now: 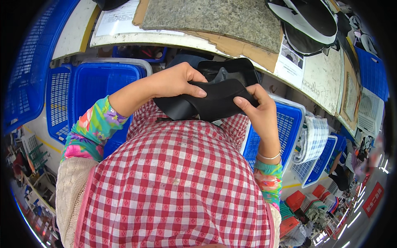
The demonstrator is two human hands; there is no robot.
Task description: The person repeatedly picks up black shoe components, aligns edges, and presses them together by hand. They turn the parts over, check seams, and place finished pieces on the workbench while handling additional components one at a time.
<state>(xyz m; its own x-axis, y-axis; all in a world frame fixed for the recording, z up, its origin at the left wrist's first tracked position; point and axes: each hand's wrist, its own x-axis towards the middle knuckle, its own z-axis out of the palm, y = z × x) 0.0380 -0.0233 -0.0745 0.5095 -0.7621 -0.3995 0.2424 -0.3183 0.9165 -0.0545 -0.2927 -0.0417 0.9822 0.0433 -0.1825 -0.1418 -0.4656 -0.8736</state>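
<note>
Both my hands grip a curved black piece of sheet material, which looks like part of a shoe upper, held in front of my lap. My left hand pinches its left side between thumb and fingers. At the right end, my right hand grips it with the thumb on top and the fingers behind. A glossy black flap hangs below my left hand; whether it is one with the held piece I cannot tell. Just behind the piece sits a black tray, with something grey partly hidden in front.
Ahead runs a worn white workbench bearing a grey slab on cardboard. Black-and-white shoe parts lie at its right. Blue baskets stand at my left, and another blue basket is close by my right arm, near a checked cloth.
</note>
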